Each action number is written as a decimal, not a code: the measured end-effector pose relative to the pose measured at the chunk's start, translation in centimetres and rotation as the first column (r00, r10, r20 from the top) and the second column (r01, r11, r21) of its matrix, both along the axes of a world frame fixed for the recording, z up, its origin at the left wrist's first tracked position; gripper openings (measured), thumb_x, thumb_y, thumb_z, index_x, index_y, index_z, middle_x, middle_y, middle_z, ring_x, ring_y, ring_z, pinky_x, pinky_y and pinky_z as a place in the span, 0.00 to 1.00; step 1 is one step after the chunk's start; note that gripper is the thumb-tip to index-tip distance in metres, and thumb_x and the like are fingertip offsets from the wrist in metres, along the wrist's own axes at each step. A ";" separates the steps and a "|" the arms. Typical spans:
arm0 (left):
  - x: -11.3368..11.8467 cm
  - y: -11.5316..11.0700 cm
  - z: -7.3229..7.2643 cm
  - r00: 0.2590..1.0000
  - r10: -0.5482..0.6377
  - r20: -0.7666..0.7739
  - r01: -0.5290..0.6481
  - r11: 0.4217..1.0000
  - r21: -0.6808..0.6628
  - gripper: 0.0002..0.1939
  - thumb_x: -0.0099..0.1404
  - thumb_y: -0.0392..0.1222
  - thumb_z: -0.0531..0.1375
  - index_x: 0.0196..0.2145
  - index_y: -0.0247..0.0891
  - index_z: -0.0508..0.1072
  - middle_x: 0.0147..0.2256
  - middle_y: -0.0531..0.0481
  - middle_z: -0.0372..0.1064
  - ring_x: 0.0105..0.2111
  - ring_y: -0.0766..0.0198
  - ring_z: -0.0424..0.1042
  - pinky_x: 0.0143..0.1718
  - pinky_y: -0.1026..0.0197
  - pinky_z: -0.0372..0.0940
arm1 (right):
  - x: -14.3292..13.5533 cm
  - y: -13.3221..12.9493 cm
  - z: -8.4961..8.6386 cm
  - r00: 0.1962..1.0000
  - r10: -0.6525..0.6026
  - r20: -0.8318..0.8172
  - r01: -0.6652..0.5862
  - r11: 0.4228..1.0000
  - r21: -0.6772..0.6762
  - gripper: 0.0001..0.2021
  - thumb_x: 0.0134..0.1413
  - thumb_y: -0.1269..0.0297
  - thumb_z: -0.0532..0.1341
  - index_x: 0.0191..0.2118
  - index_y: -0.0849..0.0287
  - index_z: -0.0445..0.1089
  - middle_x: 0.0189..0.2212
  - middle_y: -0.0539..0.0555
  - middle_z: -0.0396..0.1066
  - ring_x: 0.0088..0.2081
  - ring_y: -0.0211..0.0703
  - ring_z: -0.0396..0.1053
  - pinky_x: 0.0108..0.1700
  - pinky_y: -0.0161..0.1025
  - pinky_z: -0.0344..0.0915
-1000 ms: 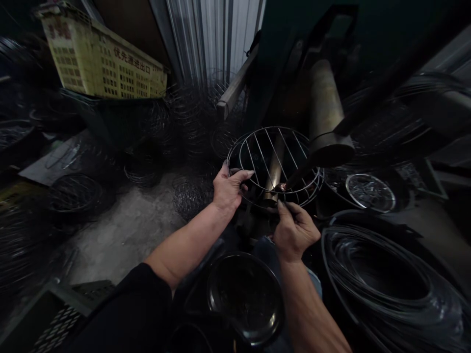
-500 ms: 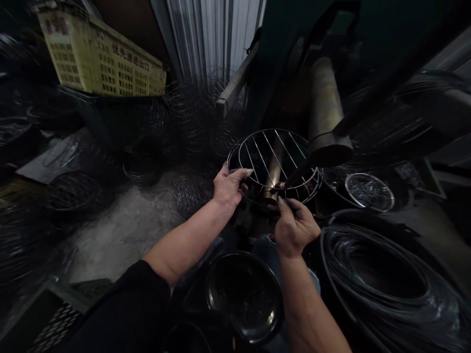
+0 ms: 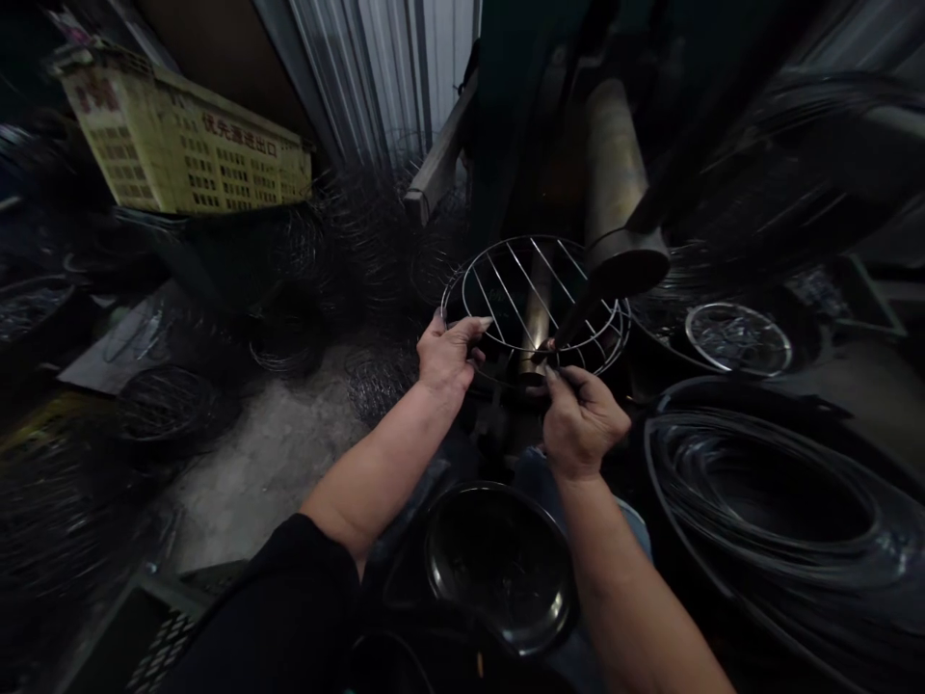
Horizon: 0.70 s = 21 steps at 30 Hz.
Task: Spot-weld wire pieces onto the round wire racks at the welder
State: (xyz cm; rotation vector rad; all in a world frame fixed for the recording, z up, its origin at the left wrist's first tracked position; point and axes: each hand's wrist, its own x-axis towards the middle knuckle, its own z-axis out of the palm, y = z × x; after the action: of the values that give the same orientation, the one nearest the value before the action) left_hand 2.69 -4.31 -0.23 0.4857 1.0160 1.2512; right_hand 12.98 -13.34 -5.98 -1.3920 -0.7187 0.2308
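A round wire rack (image 3: pixel 533 287), with parallel bars inside double rings, sits tilted in front of me. My left hand (image 3: pixel 446 357) is closed on its left rim, thumb lying over the top. My right hand (image 3: pixel 584 422) is closed in a pinch at the near edge of the rack; what lies between its fingertips is too small and dark to make out. Just above those fingertips, a dark pointed arm reaches down to the rack's rim from a thick brass-coloured cylinder (image 3: pixel 616 169). Below the rack, a brass rod (image 3: pixel 536 313) shows between the bars.
A black bowl (image 3: pixel 498 569) is at my lap. Coiled wire (image 3: pixel 766 492) fills a large tub at right, with a shiny ringed dish (image 3: pixel 738 339) behind it. Back left, a yellow crate (image 3: pixel 195 145) stands on a dark bin. Wire bundles (image 3: pixel 166 400) lie about the floor.
The view has shifted slightly, so the surroundings appear displaced. Both hands keep their grip, and the rack stays against the dark arm's tip with little visible movement.
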 end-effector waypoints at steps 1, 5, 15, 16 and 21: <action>0.0 0.0 0.0 1.000 0.004 -0.001 -0.004 1.000 -0.004 0.22 0.38 0.31 0.69 0.32 0.40 0.66 0.24 0.59 0.66 0.23 0.72 0.64 0.22 0.69 0.52 | 0.0 0.0 -0.1 1.000 0.006 0.000 -0.006 1.000 0.002 0.07 0.51 0.61 0.66 0.31 0.59 0.76 0.23 0.49 0.75 0.25 0.43 0.75 0.31 0.38 0.69; 0.0 0.3 -0.1 1.000 -0.002 -0.005 0.002 1.000 0.000 0.23 0.37 0.31 0.69 0.32 0.40 0.66 0.23 0.60 0.65 0.22 0.72 0.63 0.22 0.69 0.51 | 0.1 0.3 -0.2 0.999 0.035 -0.015 -0.035 0.999 -0.001 0.07 0.51 0.60 0.65 0.31 0.58 0.76 0.23 0.49 0.75 0.25 0.43 0.74 0.33 0.39 0.68; 0.0 0.4 0.2 1.000 -0.016 0.000 0.016 1.000 -0.011 0.24 0.35 0.32 0.69 0.30 0.40 0.64 0.23 0.60 0.65 0.22 0.73 0.62 0.22 0.69 0.50 | 0.0 0.4 0.6 0.990 0.070 -0.124 -0.068 0.997 0.021 0.08 0.46 0.59 0.67 0.30 0.58 0.77 0.21 0.48 0.73 0.22 0.42 0.72 0.28 0.37 0.67; 0.0 0.4 0.2 1.000 -0.019 0.002 0.019 1.000 -0.009 0.24 0.35 0.32 0.69 0.31 0.40 0.64 0.23 0.60 0.65 0.22 0.73 0.62 0.21 0.69 0.50 | -0.1 0.4 0.7 0.991 0.065 -0.114 -0.065 0.998 0.010 0.08 0.46 0.58 0.67 0.29 0.58 0.76 0.21 0.48 0.73 0.22 0.42 0.72 0.28 0.38 0.67; -0.1 0.3 0.1 1.000 -0.014 0.006 0.014 1.000 -0.009 0.25 0.35 0.32 0.70 0.32 0.40 0.64 0.24 0.59 0.66 0.22 0.72 0.63 0.21 0.69 0.50 | -0.4 0.2 1.1 0.994 0.027 -0.102 -0.027 1.000 -0.001 0.09 0.46 0.57 0.67 0.28 0.58 0.76 0.20 0.48 0.73 0.23 0.43 0.73 0.29 0.39 0.69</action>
State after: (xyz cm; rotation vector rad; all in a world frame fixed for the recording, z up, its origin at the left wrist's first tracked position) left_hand 2.57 -4.00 -0.10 0.4812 1.0115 1.2348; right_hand 12.60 -13.19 -4.88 -1.3636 -0.6531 0.3215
